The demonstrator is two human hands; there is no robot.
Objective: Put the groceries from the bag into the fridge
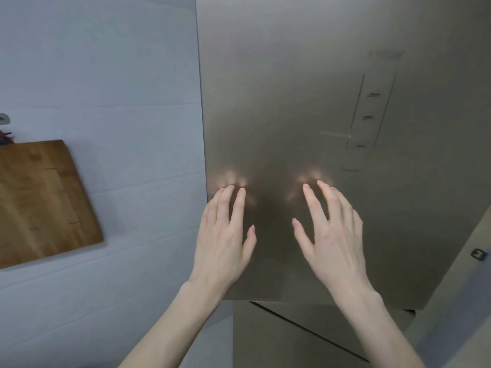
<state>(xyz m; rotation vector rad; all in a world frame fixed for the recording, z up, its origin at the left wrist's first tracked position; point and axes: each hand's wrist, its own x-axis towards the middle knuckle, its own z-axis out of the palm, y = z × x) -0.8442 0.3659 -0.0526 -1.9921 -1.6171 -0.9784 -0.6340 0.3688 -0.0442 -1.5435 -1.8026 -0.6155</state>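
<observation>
The fridge's upper door (pixel 305 102) is a matte metal panel filling the right half of the view, and it looks closed. My left hand (pixel 225 235) is raised flat near the door's left edge, fingers together, fingertips at or just off the metal. My right hand (pixel 332 235) is raised beside it with fingers spread, also at the door's surface. Both hands are empty, and their reflections glow on the metal. A control strip (pixel 370 118) runs down the door's upper right. No bag or groceries are visible.
A lower fridge door (pixel 292 335) shows below the upper one. A wooden cutting board (pixel 45 200) hangs on the pale tiled wall (pixel 119 88) to the left. A light cabinet side (pixel 457 301) stands at the lower right.
</observation>
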